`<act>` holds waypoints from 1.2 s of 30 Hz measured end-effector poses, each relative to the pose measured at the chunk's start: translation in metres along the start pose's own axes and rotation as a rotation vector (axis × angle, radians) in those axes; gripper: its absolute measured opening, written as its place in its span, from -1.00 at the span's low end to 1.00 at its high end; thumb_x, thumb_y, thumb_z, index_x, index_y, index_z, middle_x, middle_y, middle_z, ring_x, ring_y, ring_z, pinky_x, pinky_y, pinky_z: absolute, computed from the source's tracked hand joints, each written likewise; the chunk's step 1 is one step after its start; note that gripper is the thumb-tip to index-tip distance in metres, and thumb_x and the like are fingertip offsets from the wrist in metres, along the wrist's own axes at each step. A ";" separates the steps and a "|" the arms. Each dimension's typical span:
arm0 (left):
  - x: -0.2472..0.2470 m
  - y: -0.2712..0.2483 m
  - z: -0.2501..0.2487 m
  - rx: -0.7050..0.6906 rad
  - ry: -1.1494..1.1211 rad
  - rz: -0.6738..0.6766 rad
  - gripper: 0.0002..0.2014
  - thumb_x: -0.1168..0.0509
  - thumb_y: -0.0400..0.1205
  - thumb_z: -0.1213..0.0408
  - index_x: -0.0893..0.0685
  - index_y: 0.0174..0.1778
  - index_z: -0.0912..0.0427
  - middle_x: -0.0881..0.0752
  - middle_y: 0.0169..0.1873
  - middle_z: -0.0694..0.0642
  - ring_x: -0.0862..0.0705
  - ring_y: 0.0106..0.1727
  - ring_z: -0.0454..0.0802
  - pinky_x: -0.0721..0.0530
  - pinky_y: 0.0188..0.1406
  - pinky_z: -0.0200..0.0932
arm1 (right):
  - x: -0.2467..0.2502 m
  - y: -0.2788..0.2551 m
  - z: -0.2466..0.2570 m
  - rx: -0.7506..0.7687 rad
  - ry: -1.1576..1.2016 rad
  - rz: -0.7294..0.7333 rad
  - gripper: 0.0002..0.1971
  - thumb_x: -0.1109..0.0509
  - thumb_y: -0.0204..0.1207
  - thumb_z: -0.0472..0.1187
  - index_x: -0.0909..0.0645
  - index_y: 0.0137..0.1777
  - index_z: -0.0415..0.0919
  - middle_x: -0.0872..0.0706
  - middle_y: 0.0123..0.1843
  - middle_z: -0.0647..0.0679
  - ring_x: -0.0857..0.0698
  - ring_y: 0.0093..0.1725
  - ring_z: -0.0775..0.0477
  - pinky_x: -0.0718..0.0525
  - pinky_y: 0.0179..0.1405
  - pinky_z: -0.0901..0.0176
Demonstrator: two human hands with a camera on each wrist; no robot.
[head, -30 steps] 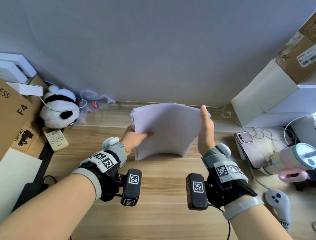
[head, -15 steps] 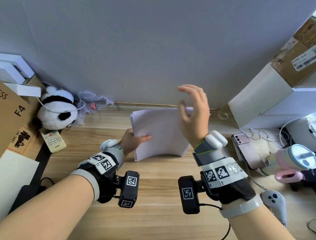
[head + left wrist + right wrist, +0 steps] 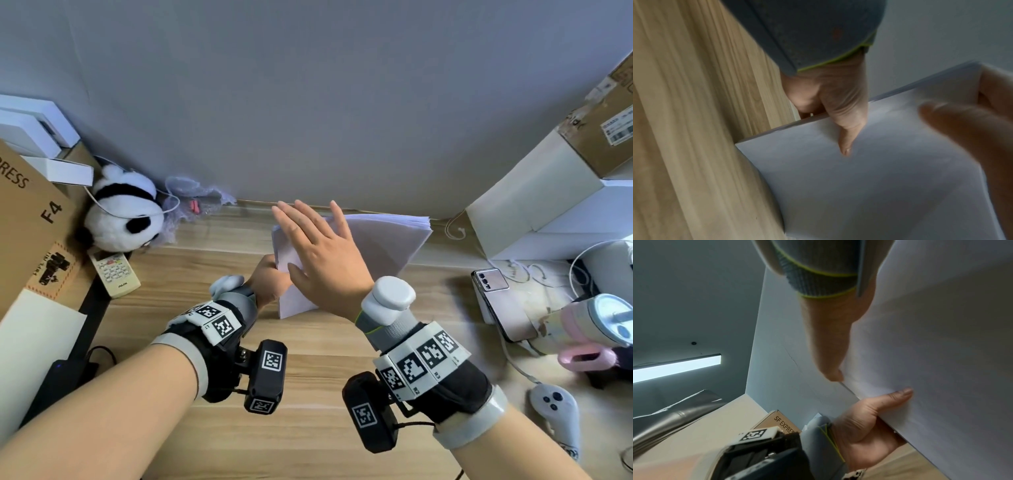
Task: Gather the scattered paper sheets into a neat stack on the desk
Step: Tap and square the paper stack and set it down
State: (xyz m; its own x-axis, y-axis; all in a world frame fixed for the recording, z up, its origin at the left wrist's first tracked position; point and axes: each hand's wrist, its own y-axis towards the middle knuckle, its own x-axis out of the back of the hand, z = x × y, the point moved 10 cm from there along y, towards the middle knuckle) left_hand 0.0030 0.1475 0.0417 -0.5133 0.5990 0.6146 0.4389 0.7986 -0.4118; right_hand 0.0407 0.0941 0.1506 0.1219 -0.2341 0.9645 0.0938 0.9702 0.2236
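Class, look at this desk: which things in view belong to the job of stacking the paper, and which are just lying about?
Part of the job:
paper stack, stood on edge
left hand, gripping its left edge
right hand, flat and open against its front
desk

Just lying about:
toy panda
remote control
phone
game controller
cardboard boxes

Left hand (image 3: 270, 281) low, thumb (image 3: 846, 129) on near face of paper stack (image 3: 380, 246), other fingers behind it, pinching left edge. Right hand (image 3: 322, 253) raised, palm toward stack, fingers (image 3: 305, 222) straight and spread, pointing far-left; thumb near left hand. Contact with stack unclear. Both forearms bare, reaching in from near side, wrists strapped with tracker bands.
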 end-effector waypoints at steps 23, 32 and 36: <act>-0.021 0.020 0.028 0.013 -0.488 0.162 -0.87 -0.50 0.41 0.33 -0.74 -0.17 0.22 -0.74 -0.07 0.22 -0.65 -0.02 0.05 -0.61 0.02 -0.07 | 0.032 -0.050 -0.120 -0.363 0.042 -0.183 -0.29 -0.30 0.41 -0.17 -0.24 0.60 -0.09 -0.28 0.65 0.02 -0.20 0.66 -0.03 0.00 0.62 -0.11; -0.016 0.023 0.027 0.001 -0.520 0.138 -0.75 -0.58 0.35 0.32 -0.72 -0.11 0.11 -0.76 -0.16 0.05 -0.70 -0.09 -0.04 -0.63 -0.02 -0.21 | -0.036 -0.086 -0.177 -0.820 1.193 -0.313 -0.59 -0.56 0.34 -0.29 -0.63 0.21 -0.22 -0.77 -0.01 0.09 -0.74 -0.10 0.31 -0.63 0.06 0.20; -0.012 0.023 0.021 -0.012 -0.602 0.134 -0.34 -0.67 0.10 0.09 -0.72 0.12 0.18 -0.79 0.10 0.16 -0.73 0.17 0.08 -0.67 0.27 0.01 | -0.046 -0.082 -0.176 -0.852 1.304 -0.343 -0.90 -0.50 0.39 -0.32 -0.70 -0.13 -0.15 -0.77 -0.18 0.02 -0.71 -0.32 0.27 -0.65 -0.17 0.33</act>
State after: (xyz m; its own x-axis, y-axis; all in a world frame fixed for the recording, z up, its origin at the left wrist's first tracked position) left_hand 0.0033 0.1599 0.0106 -0.7781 0.6244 0.0685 0.5347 0.7156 -0.4493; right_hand 0.2015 0.0138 0.0633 0.6623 -0.7491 0.0121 0.7388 0.6504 -0.1766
